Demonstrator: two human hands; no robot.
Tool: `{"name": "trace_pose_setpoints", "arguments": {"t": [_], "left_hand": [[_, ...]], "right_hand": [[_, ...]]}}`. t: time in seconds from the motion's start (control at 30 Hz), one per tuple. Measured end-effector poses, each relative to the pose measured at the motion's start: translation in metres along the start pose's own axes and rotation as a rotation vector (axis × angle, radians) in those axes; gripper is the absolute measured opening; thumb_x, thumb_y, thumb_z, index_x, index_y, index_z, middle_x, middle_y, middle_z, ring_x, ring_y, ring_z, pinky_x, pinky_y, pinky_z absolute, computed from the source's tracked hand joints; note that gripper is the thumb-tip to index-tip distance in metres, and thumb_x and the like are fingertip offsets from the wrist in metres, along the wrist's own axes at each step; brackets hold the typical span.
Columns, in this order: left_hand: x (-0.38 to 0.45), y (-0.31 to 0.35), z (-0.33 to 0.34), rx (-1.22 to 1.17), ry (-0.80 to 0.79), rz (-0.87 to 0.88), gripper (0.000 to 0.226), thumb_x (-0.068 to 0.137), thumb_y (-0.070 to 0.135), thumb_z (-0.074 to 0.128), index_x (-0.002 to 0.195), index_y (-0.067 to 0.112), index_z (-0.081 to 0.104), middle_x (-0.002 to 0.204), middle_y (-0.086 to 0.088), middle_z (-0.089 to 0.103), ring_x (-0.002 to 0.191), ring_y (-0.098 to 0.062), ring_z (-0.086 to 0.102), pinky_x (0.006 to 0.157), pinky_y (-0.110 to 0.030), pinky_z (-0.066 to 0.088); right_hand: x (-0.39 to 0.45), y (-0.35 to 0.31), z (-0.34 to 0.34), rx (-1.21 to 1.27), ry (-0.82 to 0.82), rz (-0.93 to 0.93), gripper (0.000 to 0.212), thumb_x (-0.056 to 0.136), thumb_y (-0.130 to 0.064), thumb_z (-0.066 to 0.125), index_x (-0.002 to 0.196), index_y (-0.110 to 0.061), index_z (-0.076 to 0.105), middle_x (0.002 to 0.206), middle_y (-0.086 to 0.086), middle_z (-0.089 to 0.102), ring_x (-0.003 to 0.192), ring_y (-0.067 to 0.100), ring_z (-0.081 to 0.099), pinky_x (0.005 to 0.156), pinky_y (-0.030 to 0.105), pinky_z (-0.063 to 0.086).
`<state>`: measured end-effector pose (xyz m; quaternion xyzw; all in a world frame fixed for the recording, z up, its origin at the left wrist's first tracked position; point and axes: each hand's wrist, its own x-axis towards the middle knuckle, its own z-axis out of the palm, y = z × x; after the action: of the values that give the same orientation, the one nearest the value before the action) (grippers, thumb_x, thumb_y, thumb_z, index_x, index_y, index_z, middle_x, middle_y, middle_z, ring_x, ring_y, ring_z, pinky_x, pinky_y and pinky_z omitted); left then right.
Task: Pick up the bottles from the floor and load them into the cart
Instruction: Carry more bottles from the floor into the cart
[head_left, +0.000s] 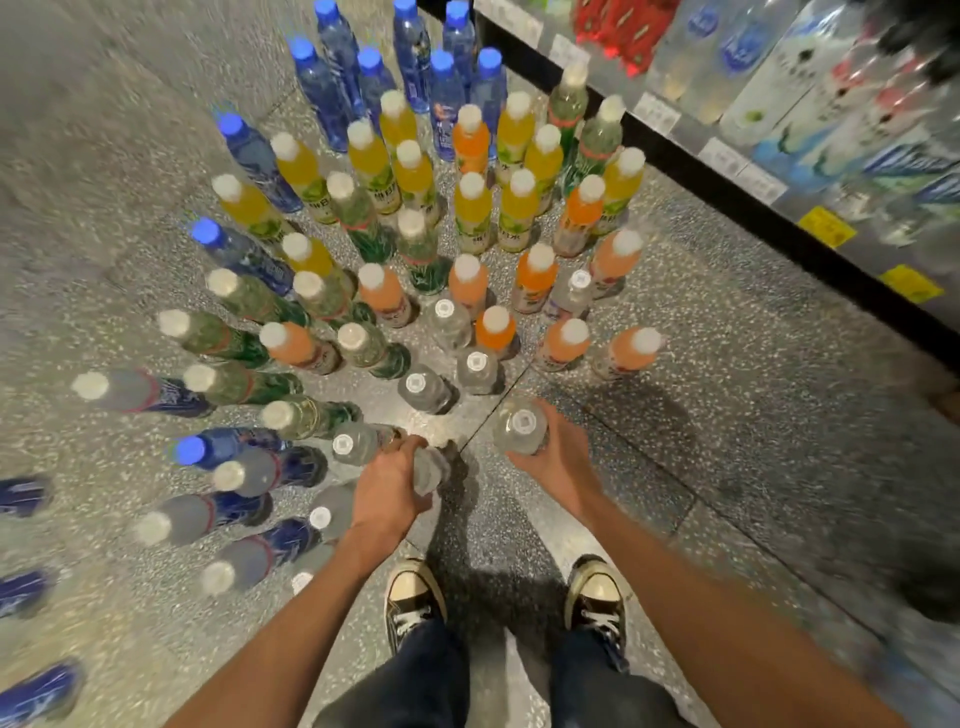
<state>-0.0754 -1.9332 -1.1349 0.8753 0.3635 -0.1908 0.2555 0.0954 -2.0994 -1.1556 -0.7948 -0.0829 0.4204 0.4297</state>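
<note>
Several bottles stand upright on the speckled floor (727, 415) in front of me: blue-capped water at the back, yellow, orange and green drinks in the middle, clear ones nearest. My left hand (387, 493) grips a clear bottle (431, 470) just above my left shoe. My right hand (558, 457) grips another clear white-capped bottle (521, 426) from its right side. A further clear bottle (350, 442) stands right beside my left hand. No cart is in view.
A store shelf (779, 228) with drinks and yellow price tags runs along the right, its black base at floor level. More blue-labelled bottles (244, 519) crowd the left. My two shoes (413, 597) stand on bare floor below the hands.
</note>
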Motion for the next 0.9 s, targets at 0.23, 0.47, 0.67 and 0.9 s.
{"name": "trace_pose_setpoints", "arguments": {"t": [0.23,0.47,0.67,0.9], "left_hand": [[-0.129,0.089,-0.151,-0.135,0.035,0.061,0.083,0.054,0.023,0.095,0.127,0.024,0.057,0.112,-0.002,0.070,0.090,-0.020,0.068,0.074,-0.035,0.058],[-0.268,0.199,-0.324,-0.282,0.081,0.209,0.089,0.055,0.024,0.094,0.131,0.024,0.048,0.103,0.005,0.067,0.088,-0.017,0.064,0.068,-0.027,0.050],[-0.342,0.261,-0.413,-0.358,0.113,0.380,0.083,0.058,0.035,0.092,0.128,0.026,0.047,0.110,0.009,0.062,0.096,-0.012,0.057,0.075,-0.030,0.051],[-0.391,0.338,-0.460,-0.466,0.111,0.534,0.070,0.049,0.048,0.085,0.110,0.039,0.051,0.103,0.015,0.065,0.096,-0.010,0.062,0.074,-0.029,0.054]], "right_hand": [[-0.185,-0.153,-0.092,0.142,0.031,0.021,0.021,0.088,-0.019,0.075,0.106,-0.025,0.067,0.105,-0.003,0.068,0.098,0.016,0.065,0.092,0.037,0.056],[-0.377,-0.308,-0.164,0.055,0.270,-0.062,0.052,0.069,-0.010,0.091,0.108,-0.018,0.058,0.099,-0.009,0.067,0.083,-0.016,0.058,0.070,0.003,0.041],[-0.483,-0.365,-0.211,0.113,0.484,-0.076,0.053,0.065,-0.030,0.093,0.106,-0.032,0.059,0.099,-0.015,0.071,0.086,-0.002,0.067,0.070,0.021,0.055],[-0.570,-0.391,-0.276,0.260,0.672,-0.225,0.063,0.064,-0.030,0.094,0.118,-0.028,0.063,0.109,-0.011,0.073,0.101,0.007,0.070,0.090,0.042,0.059]]}}
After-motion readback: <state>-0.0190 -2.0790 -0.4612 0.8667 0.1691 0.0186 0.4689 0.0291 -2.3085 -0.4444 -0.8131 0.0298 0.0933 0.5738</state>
